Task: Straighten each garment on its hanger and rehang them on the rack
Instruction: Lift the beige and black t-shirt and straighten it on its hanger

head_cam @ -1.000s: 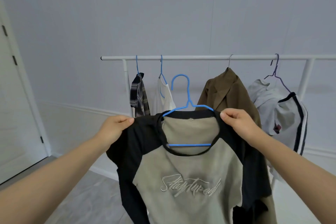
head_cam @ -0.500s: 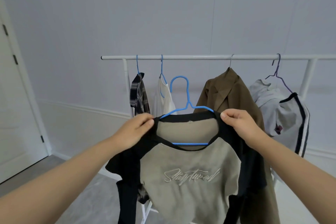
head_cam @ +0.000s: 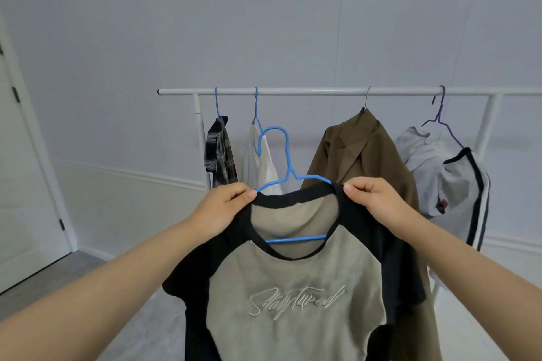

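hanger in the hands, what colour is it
Blue hanger, clearest in the head view.

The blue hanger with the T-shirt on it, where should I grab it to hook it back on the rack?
Grip the blue hanger by its bare neck just below the hook, coming from above with the right hand. The T-shirt covers both shoulders, so the neck is the only free part, and the hook stays clear for the rack.
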